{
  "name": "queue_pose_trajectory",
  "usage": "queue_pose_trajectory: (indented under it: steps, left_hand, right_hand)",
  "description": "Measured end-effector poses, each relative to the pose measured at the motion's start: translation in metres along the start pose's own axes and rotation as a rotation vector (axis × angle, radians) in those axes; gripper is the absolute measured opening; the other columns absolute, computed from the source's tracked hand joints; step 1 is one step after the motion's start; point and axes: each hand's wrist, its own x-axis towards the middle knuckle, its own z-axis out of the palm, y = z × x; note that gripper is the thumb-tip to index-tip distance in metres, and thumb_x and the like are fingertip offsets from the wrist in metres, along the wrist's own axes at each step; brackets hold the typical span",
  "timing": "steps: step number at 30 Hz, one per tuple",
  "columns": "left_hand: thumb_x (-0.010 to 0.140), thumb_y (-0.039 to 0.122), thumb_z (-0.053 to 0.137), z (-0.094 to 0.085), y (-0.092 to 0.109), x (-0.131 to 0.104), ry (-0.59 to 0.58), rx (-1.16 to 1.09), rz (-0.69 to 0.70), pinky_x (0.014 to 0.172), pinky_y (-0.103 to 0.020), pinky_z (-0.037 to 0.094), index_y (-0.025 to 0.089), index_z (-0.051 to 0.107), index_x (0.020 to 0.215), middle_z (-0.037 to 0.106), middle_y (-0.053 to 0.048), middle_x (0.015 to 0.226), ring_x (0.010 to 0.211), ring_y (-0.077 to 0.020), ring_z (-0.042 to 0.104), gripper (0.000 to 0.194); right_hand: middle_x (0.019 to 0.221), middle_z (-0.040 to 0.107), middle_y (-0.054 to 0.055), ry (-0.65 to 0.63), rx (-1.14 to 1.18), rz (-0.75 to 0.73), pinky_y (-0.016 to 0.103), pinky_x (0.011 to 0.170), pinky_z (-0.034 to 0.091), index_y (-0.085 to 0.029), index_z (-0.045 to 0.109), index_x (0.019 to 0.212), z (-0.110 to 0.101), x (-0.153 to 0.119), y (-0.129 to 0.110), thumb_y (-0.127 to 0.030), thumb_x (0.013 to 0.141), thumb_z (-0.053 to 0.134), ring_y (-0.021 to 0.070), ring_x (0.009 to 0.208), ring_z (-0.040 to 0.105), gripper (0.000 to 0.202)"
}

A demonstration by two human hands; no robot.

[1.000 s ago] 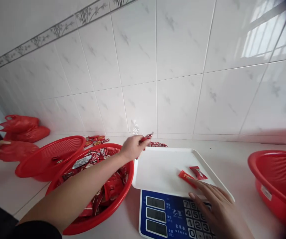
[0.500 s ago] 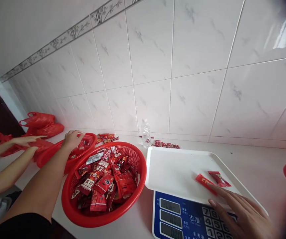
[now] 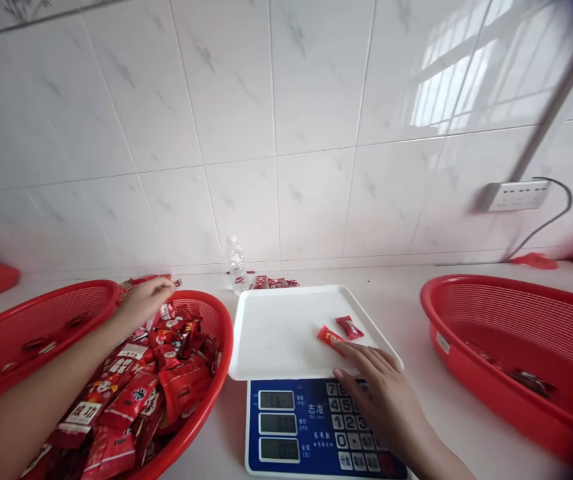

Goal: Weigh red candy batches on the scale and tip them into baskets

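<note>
My left hand (image 3: pixel 149 297) hangs over the back of a red basket (image 3: pixel 224 353) heaped with red snack packets (image 3: pixel 129 400). Its fingers are curled together, and whatever they hold, if anything, is too small to name. My right hand (image 3: pixel 376 383) reaches over the front edge of the white tray (image 3: pixel 281 330), fingertips against a small red packet (image 3: pixel 330 335), fingers extended. Another red packet (image 3: pixel 350 327) lies just beyond it on the tray. Below the tray is the blue scale panel (image 3: pixel 316 427), its keys partly covered by my right hand.
A second red basket (image 3: pixel 106 290) with a few packets stands at the left, and another (image 3: pixel 436 287) at the right. A clear bottle (image 3: pixel 237 267) and red packets (image 3: pixel 271 283) sit by the tiled wall. A socket strip (image 3: pixel 518 197) is on the wall.
The view has swung right, bringing the right basket and socket strip into sight. My left hand has moved from the far left basket to above the heaped one; my right hand stays at the tray.
</note>
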Motion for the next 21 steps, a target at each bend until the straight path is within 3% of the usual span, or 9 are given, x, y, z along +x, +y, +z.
queue_pose_trajectory:
  steps: [4,6,10,15,18,21]
  left_hand:
    - [0.078,0.044,0.046,0.049,0.081,-0.025,-0.301,-0.141,0.256,0.075,-0.029,0.045,0.02,0.062,0.088,0.066,-0.002,0.087,0.084,-0.0211,0.06,0.03]
    - [0.079,0.042,0.047,0.073,0.118,-0.035,-0.361,-0.145,0.39,0.073,-0.03,0.046,0.021,0.061,0.092,0.064,-0.002,0.087,0.08,-0.02,0.059,0.029]
    - [0.081,0.044,0.051,0.126,0.176,-0.046,-0.423,-0.153,0.646,0.086,-0.033,0.044,0.02,0.059,0.105,0.06,-0.005,0.107,0.097,-0.0209,0.057,0.035]
    - [0.081,0.057,0.045,0.177,0.214,-0.052,-0.474,0.072,0.842,0.088,-0.041,0.043,0.025,0.053,0.117,0.053,-0.008,0.119,0.109,-0.0276,0.05,0.049]
    - [0.084,0.05,0.043,0.186,0.223,-0.055,-0.488,0.242,0.934,0.08,-0.039,0.046,0.024,0.058,0.106,0.059,-0.007,0.105,0.096,-0.026,0.057,0.037]
    - [0.086,0.04,0.042,0.185,0.224,-0.058,-0.472,0.323,0.945,0.071,-0.034,0.047,0.02,0.06,0.096,0.064,-0.007,0.092,0.082,-0.0228,0.063,0.029]
  right_hand:
    - [0.105,0.069,0.004,-0.012,0.085,0.077,0.043,0.079,0.05,-0.029,0.057,0.115,-0.004,-0.001,-0.004,-0.039,0.088,0.046,0.0245,0.096,0.063,0.03]
    - [0.106,0.068,0.005,0.019,0.168,0.146,0.042,0.079,0.05,-0.028,0.058,0.113,-0.007,-0.001,-0.005,-0.038,0.088,0.046,0.0247,0.099,0.061,0.029]
    - [0.108,0.066,0.006,0.143,0.389,0.322,0.034,0.078,0.052,-0.026,0.057,0.109,-0.012,-0.001,-0.006,-0.039,0.089,0.044,0.0208,0.099,0.062,0.028]
    - [0.1,0.068,0.007,0.253,0.485,0.434,0.028,0.066,0.053,-0.023,0.059,0.103,-0.015,0.001,-0.004,-0.043,0.086,0.047,0.0193,0.089,0.064,0.029]
    - [0.099,0.068,0.007,0.247,0.511,0.435,0.027,0.064,0.053,-0.023,0.06,0.101,-0.016,0.002,-0.004,-0.044,0.086,0.048,0.0191,0.088,0.064,0.029]
    - [0.097,0.069,0.007,0.231,0.534,0.438,0.027,0.063,0.053,-0.023,0.062,0.099,-0.017,0.002,-0.006,-0.045,0.085,0.047,0.0194,0.087,0.065,0.03]
